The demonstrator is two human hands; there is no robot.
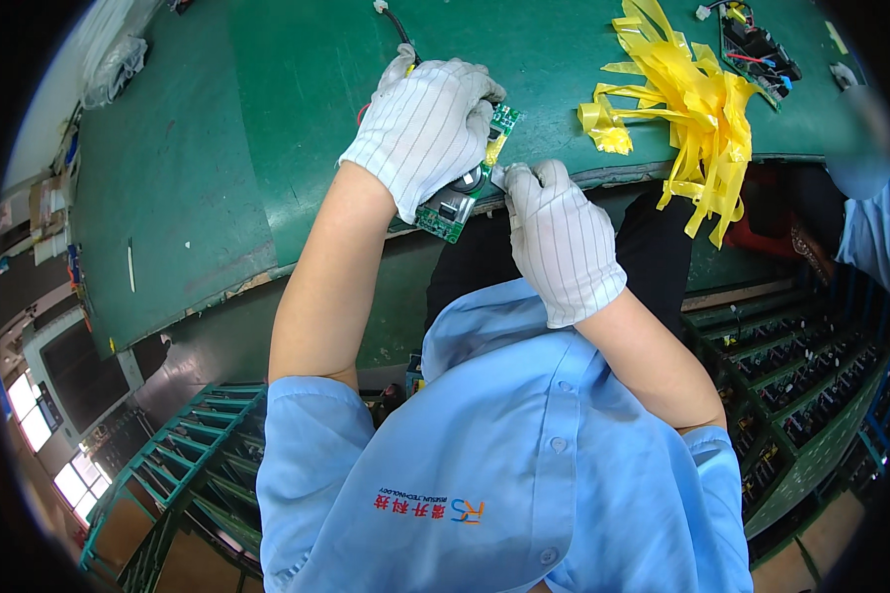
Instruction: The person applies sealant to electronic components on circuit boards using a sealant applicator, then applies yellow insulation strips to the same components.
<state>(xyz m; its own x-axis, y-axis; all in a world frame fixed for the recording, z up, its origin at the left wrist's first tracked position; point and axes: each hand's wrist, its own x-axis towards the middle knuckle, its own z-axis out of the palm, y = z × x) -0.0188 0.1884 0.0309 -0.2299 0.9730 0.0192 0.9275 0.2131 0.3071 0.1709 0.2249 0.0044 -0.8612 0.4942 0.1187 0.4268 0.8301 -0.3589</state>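
A green circuit board [437,225] with dark components and a patch of yellow tape [495,148] lies at the front edge of the green table. Over it my left hand [425,124], in a white striped glove, is closed and grips the board, hiding much of it. My right hand [561,237], gloved alike, has its fingertips pinched together at the board's right edge, by a small greyish piece; what they hold is unclear. Beyond the left hand a black cable [401,28] with a white plug sticks out.
Strips of yellow tape [707,109] hang over the table edge at right. Farther right sits another circuit board [758,51] with wires. Green racks with boards [801,395] stand low on the right, another green rack [183,445] at left. A person's blue sleeve [870,222] shows at far right.
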